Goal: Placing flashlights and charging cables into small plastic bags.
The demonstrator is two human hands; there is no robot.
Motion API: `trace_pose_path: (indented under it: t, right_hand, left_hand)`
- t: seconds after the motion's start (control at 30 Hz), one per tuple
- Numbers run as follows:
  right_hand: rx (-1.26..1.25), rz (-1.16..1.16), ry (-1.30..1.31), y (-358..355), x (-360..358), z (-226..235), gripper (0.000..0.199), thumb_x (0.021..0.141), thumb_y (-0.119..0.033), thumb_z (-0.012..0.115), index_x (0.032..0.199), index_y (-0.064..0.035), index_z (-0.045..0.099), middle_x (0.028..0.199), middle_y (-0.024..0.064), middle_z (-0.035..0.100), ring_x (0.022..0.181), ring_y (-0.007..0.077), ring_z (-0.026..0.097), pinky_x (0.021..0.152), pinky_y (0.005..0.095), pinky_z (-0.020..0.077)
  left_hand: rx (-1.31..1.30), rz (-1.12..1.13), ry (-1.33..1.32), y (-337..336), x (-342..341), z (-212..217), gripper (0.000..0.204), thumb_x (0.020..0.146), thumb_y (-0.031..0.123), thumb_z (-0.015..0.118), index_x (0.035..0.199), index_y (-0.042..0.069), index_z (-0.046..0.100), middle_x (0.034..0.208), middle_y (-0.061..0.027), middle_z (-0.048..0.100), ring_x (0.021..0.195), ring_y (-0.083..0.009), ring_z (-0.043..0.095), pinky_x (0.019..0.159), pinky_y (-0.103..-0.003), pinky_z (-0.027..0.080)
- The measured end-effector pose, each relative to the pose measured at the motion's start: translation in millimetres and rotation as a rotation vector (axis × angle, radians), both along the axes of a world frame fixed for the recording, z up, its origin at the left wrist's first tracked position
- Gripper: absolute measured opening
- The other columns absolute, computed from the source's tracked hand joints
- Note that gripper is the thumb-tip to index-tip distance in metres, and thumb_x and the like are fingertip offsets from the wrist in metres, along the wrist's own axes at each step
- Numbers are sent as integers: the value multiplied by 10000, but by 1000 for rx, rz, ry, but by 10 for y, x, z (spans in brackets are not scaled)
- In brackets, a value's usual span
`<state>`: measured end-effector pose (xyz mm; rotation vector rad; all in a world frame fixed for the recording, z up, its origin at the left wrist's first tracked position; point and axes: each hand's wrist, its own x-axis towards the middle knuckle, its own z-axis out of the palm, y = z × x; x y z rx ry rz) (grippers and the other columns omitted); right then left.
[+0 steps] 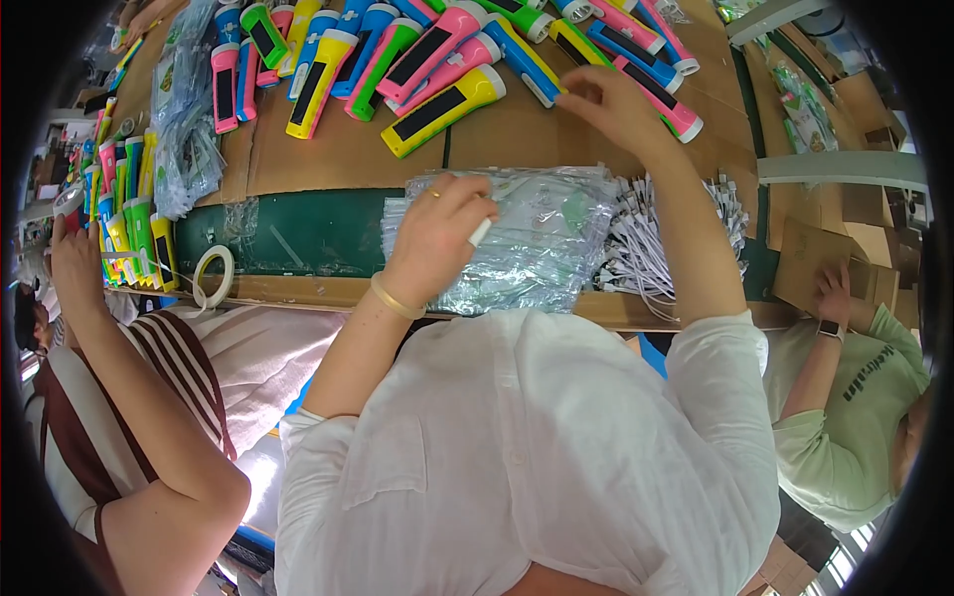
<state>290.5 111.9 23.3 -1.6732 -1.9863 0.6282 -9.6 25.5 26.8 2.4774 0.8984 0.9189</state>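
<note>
**Torches and Bags Handled at a Cardboard-Topped Bench**

A crinkled stack of clear plastic bags point(537, 238) is pressed under the left hand point(437, 233), its fingers curled around a small white piece point(481, 231). A glossy pink torch point(656, 96) is touched by the loosely spread right hand point(611, 104).

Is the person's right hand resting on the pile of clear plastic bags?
No, the right hand is stretched out to the coloured flashlights farther up the table, while the left hand rests on the pile of clear plastic bags.
</note>
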Motion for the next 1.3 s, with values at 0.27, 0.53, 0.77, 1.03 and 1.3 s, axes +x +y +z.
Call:
trace_pose_path:
  t: [0.27, 0.53, 0.77, 1.03, 1.3]
  right_hand:
    - [-10, -159, -227, 497, -208, -480, 746, 856, -450, 756, 1445, -102, 460, 1264, 175, 652, 1126, 314, 650, 953, 424, 507]
    - [-322, -171, 98, -433, 313, -312, 343, 973, -279, 646, 1205, -27, 661, 1247, 179, 647, 1135, 297, 638, 942, 393, 506]
    - [20, -134, -454, -528, -127, 17, 560, 813, -366, 805, 1254, -77, 616, 1127, 171, 666, 1053, 346, 645, 861, 446, 530]
    - [-206, -49, 591, -717, -141, 374, 545, 887, -198, 759, 1332, -7, 509, 1086, 99, 672, 973, 185, 659, 869, 337, 537]
    - [-417, 245, 419, -1266, -477, 606, 551, 862, -147, 763, 1324, 16, 510, 1202, 167, 659, 1097, 280, 649, 949, 404, 507]
  left_hand:
    - [-174, -418, -145, -167, 166, 200, 245, 699, -42, 661, 911, 73, 619, 931, -51, 631, 859, -267, 626, 767, -361, 533]
    - [-393, -317, -240, -271, -20, -11, 201, 758, -61, 664, 926, 45, 634, 888, -100, 645, 822, -312, 635, 766, -363, 527]
    - [-346, -283, -224, -321, 20, 4, 180, 778, -44, 674, 929, 48, 641, 891, -98, 648, 818, -301, 636, 745, -357, 524]
    - [-289, -256, -243, -371, -54, 10, 218, 748, -34, 700, 942, 60, 665, 915, -94, 641, 864, -302, 646, 747, -375, 544]
    - [-212, -208, -344, -369, -10, -17, 182, 764, -12, 743, 923, 46, 676, 892, -98, 638, 799, -274, 622, 707, -348, 513]
